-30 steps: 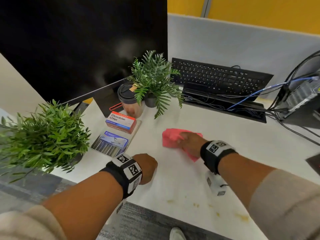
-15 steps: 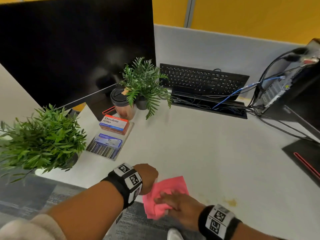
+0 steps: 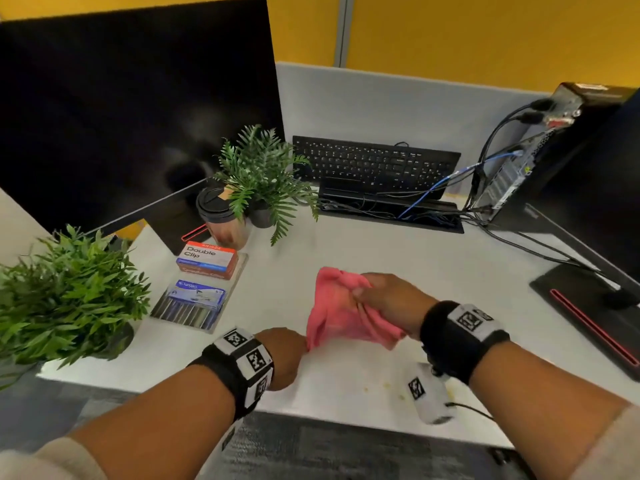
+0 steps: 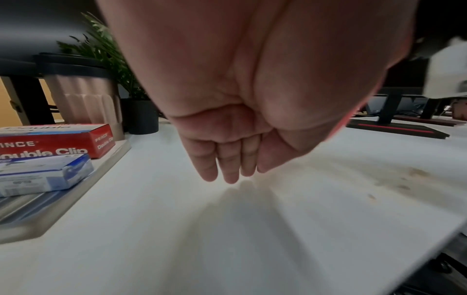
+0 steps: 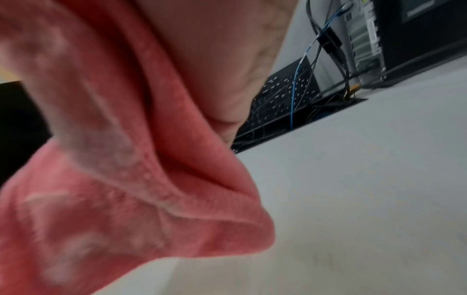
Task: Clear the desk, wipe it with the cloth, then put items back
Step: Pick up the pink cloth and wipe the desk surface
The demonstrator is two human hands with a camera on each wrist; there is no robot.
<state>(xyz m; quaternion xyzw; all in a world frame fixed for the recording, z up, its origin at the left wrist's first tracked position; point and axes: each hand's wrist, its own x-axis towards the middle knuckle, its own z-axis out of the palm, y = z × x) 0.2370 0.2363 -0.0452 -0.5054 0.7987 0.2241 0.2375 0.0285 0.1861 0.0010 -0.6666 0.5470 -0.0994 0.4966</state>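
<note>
The cloth (image 3: 341,311) has lifted off the desk (image 3: 433,268), bunched in gripping right-hand fingers (image 3: 360,292).

You have two potted plants (image 3: 69,292) (image 3: 263,178), two boxes (image 3: 207,259) (image 3: 197,296) (one red, one blue), one lidded cup (image 3: 221,216), one keyboard (image 3: 374,164), one pink cloth (image 3: 343,313), and two monitors (image 3: 131,109) (image 3: 616,188) at 10 and 3 o'clock.

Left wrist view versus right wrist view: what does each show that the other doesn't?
Left wrist only: the left hand, fingers curled and empty, the Double Clip box, the cup.
Right wrist only: the right hand gripping the pink cloth, plus the keyboard and blue cable.
Both: the white desk.
</note>
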